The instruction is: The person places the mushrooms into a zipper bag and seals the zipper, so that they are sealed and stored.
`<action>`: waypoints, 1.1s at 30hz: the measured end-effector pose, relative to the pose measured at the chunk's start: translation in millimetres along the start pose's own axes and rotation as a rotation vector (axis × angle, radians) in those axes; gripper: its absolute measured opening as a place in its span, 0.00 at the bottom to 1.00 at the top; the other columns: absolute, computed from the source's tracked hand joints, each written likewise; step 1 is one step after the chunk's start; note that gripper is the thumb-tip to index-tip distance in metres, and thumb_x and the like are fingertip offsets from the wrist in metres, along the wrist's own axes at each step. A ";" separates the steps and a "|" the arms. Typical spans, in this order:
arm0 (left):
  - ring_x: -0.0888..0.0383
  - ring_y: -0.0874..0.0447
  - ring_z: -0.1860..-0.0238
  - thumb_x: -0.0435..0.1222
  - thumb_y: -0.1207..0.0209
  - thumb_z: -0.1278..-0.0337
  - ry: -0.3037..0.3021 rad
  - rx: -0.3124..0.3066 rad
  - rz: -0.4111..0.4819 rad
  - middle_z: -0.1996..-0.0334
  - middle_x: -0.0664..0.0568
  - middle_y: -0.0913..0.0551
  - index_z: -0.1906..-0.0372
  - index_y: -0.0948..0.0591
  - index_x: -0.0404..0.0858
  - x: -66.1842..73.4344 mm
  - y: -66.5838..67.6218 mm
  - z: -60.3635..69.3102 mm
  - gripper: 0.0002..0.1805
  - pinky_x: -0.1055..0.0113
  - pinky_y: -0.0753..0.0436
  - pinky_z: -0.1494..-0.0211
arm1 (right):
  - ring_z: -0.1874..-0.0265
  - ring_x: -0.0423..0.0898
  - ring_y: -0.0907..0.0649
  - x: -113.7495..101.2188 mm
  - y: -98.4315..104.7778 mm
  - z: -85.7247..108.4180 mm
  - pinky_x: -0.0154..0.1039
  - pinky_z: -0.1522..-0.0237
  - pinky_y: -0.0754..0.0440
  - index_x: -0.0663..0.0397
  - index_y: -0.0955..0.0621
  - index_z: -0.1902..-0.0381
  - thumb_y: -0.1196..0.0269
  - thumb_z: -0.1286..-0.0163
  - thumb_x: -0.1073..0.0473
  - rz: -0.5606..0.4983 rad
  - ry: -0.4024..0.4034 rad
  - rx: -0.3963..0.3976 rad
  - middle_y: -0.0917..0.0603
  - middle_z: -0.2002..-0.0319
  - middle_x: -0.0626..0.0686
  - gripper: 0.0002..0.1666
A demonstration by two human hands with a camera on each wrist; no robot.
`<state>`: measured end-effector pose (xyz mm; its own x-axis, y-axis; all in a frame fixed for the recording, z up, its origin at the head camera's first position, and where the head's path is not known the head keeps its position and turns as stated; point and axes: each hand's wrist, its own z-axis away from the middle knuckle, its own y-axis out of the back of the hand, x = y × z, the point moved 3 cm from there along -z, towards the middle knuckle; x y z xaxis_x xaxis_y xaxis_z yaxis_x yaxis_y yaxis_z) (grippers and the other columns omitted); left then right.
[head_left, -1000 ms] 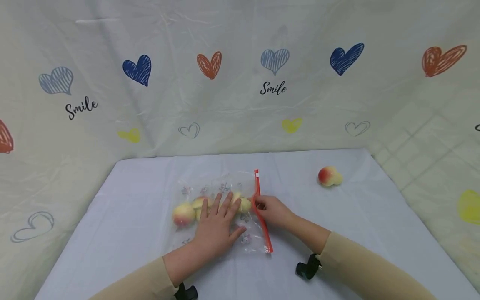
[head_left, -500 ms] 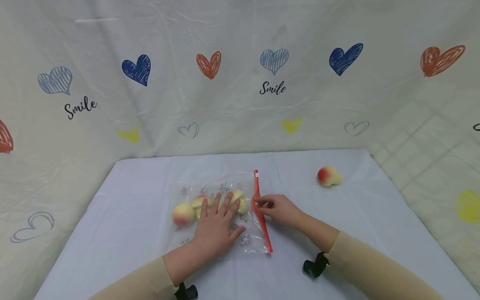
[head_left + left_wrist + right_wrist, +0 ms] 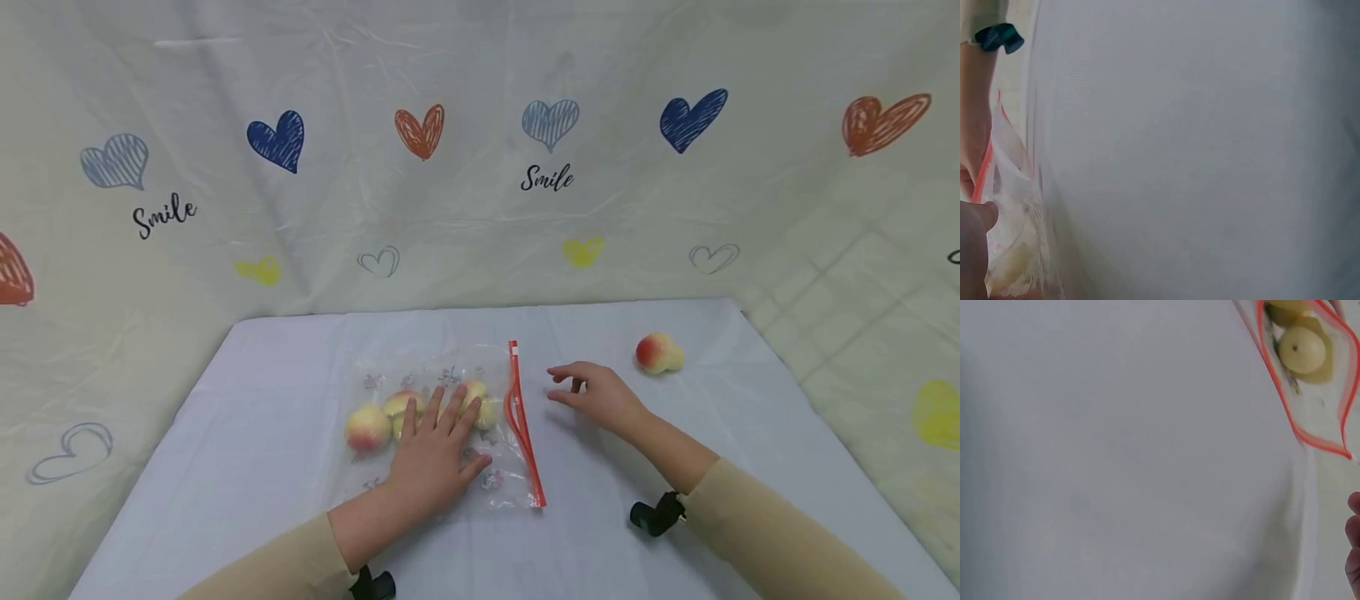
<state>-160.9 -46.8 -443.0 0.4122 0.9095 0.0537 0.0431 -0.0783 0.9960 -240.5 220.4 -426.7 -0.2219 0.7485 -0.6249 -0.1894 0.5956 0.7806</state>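
"What is hard to see near the clear bag point(image 3: 506, 450)?"

"Go left to right. The left sleeve point(image 3: 270, 567) is in front of the bag, cut off at the bottom. The left black gadget point(image 3: 372, 585) is cut off there too."

"And the left hand point(image 3: 431, 462)?"

"It rests flat on the bag with its fingers spread. It hides some of the red-and-yellow fruits point(image 3: 367, 428) inside. The left wrist view is too blurry to help."

"Farther right?"

"The red edge point(image 3: 536, 479) is the bag's right side, and the right wrist view shows the mouth gaping. The right hand point(image 3: 596, 396) is just right of the bag, not touching it. Its thumb and pointing finger are apart, with air between. The right sleeve point(image 3: 787, 533) runs off the bottom."

"How many of each?"

"One bag. I see at least three fruits in it, but can't count them all. Two hands, two sleeves. And one loose fruit point(image 3: 660, 352) on the white cloth point(image 3: 247, 417), to the right of the bag and farther back."
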 end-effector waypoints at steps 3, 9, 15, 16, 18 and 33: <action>0.45 0.60 0.21 0.67 0.52 0.36 0.000 -0.003 0.010 0.20 0.53 0.54 0.20 0.47 0.53 -0.6 -0.5 -0.2 0.45 0.36 0.61 0.26 | 0.61 0.47 0.22 6.4 11.6 0.0 0.38 0.67 0.21 0.52 0.18 0.40 0.29 0.36 0.50 0.034 0.001 0.045 0.15 0.50 0.54 0.28; 0.45 0.60 0.21 0.67 0.53 0.36 -0.002 0.000 0.019 0.20 0.53 0.53 0.20 0.47 0.53 -0.6 -0.1 -0.2 0.45 0.36 0.61 0.26 | 0.57 0.50 0.22 23.5 35.2 -0.2 0.39 0.66 0.21 0.53 0.20 0.38 0.30 0.36 0.51 0.106 -0.012 0.131 0.17 0.46 0.55 0.29; 0.45 0.60 0.21 0.66 0.52 0.36 -0.001 0.000 0.030 0.20 0.52 0.52 0.21 0.46 0.51 -0.9 1.1 -0.4 0.45 0.37 0.61 0.26 | 0.57 0.51 0.22 41.9 58.4 4.5 0.44 0.61 0.22 0.56 0.21 0.38 0.30 0.35 0.52 0.139 0.015 0.215 0.17 0.46 0.57 0.30; 0.45 0.60 0.21 0.66 0.52 0.36 -0.001 -0.001 0.031 0.20 0.52 0.53 0.21 0.46 0.51 -1.0 0.8 -0.5 0.45 0.37 0.61 0.26 | 0.57 0.51 0.22 45.1 61.8 5.3 0.45 0.60 0.22 0.56 0.21 0.38 0.30 0.35 0.52 0.142 0.014 0.225 0.17 0.48 0.58 0.30; 0.45 0.60 0.21 0.67 0.52 0.36 -0.001 -0.005 0.030 0.20 0.53 0.53 0.20 0.46 0.52 -1.1 0.4 -0.7 0.45 0.37 0.61 0.26 | 0.57 0.53 0.23 52.4 68.8 7.0 0.49 0.57 0.21 0.57 0.21 0.37 0.30 0.35 0.52 0.155 0.000 0.236 0.18 0.49 0.59 0.30; 0.44 0.59 0.21 0.66 0.52 0.36 -0.012 0.011 0.028 0.20 0.52 0.53 0.20 0.47 0.51 -1.2 0.2 0.2 0.45 0.36 0.59 0.26 | 0.34 0.69 0.38 103.1 108.7 16.5 0.71 0.40 0.35 0.55 0.29 0.30 0.35 0.32 0.40 0.169 -0.093 0.200 0.35 0.32 0.68 0.40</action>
<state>-161.2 -48.0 -442.9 0.4240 0.9021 0.0805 0.0411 -0.1080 0.9933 -268.1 367.1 -406.1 -0.1442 0.8602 -0.4891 0.0376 0.4987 0.8660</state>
